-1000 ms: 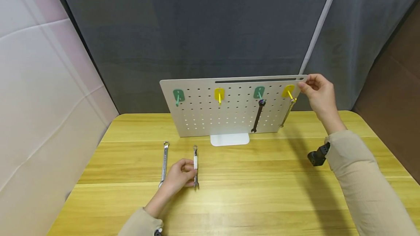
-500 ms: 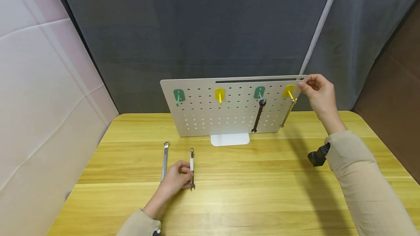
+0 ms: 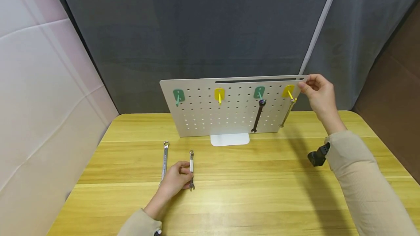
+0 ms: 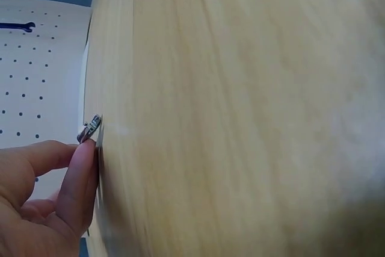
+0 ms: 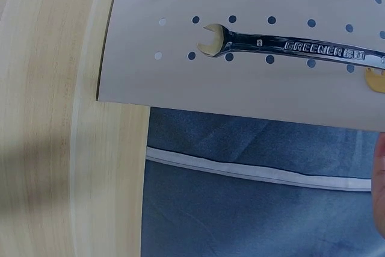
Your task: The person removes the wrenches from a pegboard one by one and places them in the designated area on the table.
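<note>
Between thumb and fingers my left hand (image 3: pixel 175 178) pinches a small combination wrench (image 3: pixel 191 165) with a white patch on its shank. Its ring end points toward the pegboard, its forked end toward me. The left wrist view catches the wrench (image 4: pixel 89 128) end-on at the fingertips. My right hand (image 3: pixel 319 95) holds the upper right corner of the white pegboard (image 3: pixel 201 119). From the right-hand green hook (image 3: pixel 259 92) hangs a dark-looking wrench (image 3: pixel 258 116). Another wrench (image 3: pixel 288 113) hangs on the outer yellow hook (image 3: pixel 289 91); its lettered shank shows in the right wrist view.
One more wrench (image 3: pixel 165 159) lies on the wooden table (image 3: pixel 249 192), left of my left hand, its near end partly hidden. The left green hook (image 3: pixel 178 97) and inner yellow hook (image 3: pixel 219 95) are bare. A white foot (image 3: pixel 229 140) projects from the board's base.
My left hand has shifted slightly left with the wrench, and the wrench's ring end now sits closer to me. The right hand stays at the board's corner.
</note>
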`<state>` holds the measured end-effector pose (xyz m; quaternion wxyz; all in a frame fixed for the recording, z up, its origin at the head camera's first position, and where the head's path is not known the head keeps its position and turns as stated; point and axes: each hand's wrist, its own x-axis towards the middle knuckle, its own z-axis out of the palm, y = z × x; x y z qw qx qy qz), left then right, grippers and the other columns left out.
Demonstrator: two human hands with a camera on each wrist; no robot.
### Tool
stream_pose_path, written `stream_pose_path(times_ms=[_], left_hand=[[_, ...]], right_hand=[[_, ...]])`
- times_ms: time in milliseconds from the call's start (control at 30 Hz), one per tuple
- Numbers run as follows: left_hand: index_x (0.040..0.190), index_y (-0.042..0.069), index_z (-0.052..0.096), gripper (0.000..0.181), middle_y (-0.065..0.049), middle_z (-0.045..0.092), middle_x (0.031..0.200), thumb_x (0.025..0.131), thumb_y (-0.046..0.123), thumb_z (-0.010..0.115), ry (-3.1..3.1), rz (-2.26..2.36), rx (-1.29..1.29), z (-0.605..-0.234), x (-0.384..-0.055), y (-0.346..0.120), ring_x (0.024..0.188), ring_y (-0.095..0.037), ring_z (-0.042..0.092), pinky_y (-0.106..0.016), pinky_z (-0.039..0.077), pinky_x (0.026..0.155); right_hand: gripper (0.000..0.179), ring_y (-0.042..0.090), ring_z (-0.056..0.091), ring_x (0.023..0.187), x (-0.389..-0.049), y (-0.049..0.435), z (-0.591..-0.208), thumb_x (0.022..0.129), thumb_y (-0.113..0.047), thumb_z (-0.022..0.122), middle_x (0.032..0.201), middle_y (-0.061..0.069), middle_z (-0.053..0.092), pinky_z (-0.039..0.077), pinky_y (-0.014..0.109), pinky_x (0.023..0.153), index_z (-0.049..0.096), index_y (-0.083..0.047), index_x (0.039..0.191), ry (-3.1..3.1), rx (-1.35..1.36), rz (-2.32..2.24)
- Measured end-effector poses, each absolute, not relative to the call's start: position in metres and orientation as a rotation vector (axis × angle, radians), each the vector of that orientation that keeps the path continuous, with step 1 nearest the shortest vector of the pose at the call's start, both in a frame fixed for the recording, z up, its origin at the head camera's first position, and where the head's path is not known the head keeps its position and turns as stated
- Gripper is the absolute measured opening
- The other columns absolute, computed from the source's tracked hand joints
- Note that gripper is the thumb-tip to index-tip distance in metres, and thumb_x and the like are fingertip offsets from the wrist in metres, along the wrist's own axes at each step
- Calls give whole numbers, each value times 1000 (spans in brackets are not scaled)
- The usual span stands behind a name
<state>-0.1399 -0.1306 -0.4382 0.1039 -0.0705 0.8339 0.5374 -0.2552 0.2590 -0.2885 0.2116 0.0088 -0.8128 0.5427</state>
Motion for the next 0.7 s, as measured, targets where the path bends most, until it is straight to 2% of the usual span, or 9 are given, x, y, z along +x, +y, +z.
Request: stream_pose_path(times_ms=[333,700], left_hand=[[124,-10,52,41,-15,61,90,85,-5,61,2505,1535,-208,-438,-139,-130,66,-14,59,-26,59,57],[122,-10,54,41,-18,64,92,82,-6,63,2595,1453,-207,-435,-139,-126,60,-12,59,-24,58,53]], right_hand=[[11,-3,52,78,-256,259,-289,92,-15,61,81,-21,54,47,1,71,54,-22,89,-2266,35,1499],[12,-2,52,78,-256,259,-289,92,-15,62,80,-20,54,47,2,71,53,-22,89,-2267,25,1498]])
